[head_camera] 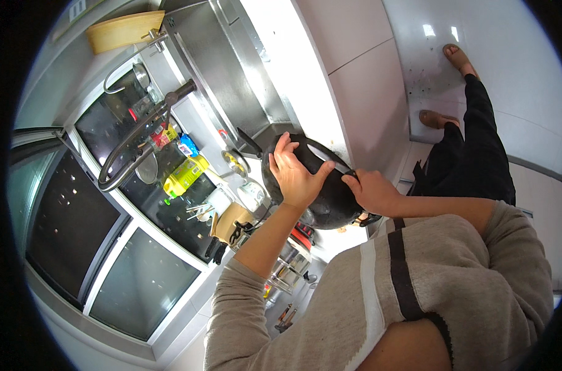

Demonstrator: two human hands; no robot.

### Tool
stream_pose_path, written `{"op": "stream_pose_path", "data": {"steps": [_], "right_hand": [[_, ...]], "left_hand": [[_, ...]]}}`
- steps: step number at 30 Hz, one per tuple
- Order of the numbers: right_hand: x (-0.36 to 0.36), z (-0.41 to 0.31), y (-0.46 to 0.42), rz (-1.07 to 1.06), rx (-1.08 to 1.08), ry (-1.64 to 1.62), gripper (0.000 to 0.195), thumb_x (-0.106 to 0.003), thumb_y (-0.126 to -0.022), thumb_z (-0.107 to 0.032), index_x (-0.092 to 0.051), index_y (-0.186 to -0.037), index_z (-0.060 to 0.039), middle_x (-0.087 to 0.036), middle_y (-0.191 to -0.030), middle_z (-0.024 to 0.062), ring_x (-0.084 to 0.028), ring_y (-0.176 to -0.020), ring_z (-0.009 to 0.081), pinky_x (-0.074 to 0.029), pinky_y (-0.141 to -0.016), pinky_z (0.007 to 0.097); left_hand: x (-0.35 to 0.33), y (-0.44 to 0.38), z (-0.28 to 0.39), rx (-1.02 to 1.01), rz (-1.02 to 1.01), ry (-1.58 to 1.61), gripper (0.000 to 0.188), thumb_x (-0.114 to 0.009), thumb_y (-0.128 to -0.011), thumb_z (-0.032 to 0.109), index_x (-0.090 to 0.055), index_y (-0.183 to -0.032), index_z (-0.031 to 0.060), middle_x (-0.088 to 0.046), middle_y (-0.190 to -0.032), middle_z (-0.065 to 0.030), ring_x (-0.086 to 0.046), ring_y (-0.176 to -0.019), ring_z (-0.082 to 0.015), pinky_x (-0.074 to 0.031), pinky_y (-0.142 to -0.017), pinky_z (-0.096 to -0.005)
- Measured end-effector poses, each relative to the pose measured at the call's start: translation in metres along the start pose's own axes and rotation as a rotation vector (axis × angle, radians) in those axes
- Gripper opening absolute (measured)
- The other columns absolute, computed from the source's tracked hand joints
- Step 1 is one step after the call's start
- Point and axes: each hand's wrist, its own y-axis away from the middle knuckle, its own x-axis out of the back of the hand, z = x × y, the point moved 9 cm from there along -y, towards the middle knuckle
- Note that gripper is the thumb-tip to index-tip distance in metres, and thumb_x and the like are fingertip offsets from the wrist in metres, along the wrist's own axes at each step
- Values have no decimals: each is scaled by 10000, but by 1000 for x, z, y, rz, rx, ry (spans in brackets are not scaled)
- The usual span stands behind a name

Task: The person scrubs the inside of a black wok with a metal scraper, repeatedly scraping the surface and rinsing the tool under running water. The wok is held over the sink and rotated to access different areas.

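A black wok [336, 199] stands on the white counter at the corner of the sink, with a dark handle [248, 141] pointing towards the basin. My right hand [376, 190] is closed round the handle of a kitchen knife [325, 157] at the wok's near rim. Its bright blade lies over the wok and points towards my left hand [295, 174]. That hand is spread over the wok, back upwards, fingers apart, with the thumb tip close to the blade. Its palm is hidden, and I cannot tell whether the thumb touches the blade.
The steel sink [216, 60] lies beyond the wok, with a dark faucet [132, 143] beside it. A yellow detergent bottle [186, 176], a small metal bowl [236, 163], and a knife block [234, 218] stand along the window side. A wooden board [125, 30] leans at the far end.
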Motion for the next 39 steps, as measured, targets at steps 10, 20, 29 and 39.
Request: {"op": "stream_pose_path", "data": {"steps": [10, 20, 29, 39], "right_hand": [[3, -6, -3, -1, 7, -27, 507, -446, -982, -371, -578, -787, 78, -601, -708, 294, -602, -698, 464, -470, -661, 489], [8, 1, -9, -25, -26, 57, 539, -420, -978, -422, -615, -823, 55, -628, -761, 291, -622, -769, 462, -492, -716, 519], [9, 2, -11, 11, 44, 42, 504, -430, -985, -373, -592, -831, 79, -607, -698, 274, -609, -667, 435, -470, -645, 479], [6, 5, -9, -106, -51, 17, 534, -414, -979, -416, -613, -858, 65, -626, -784, 293, -616, -794, 463, -486, -728, 503]], "left_hand": [[1, -3, 0, 46, -3, -49, 792, -806, -647, 469, -435, -1153, -14, -386, -1366, -189, -377, -1266, -348, -227, -1054, -452], [-5, -5, -4, 114, -22, -88, 781, -781, -647, 538, -454, -1096, -10, -393, -1351, -178, -388, -1252, -334, -232, -1037, -469], [-1, -7, -1, 118, -24, -71, 819, -804, -611, 538, -451, -1101, -14, -379, -1361, -171, -383, -1254, -328, -239, -1038, -463], [-6, -6, -3, 113, -55, -82, 870, -781, -595, 605, -443, -1097, -20, -381, -1355, -187, -387, -1249, -348, -214, -1045, -482]]}}
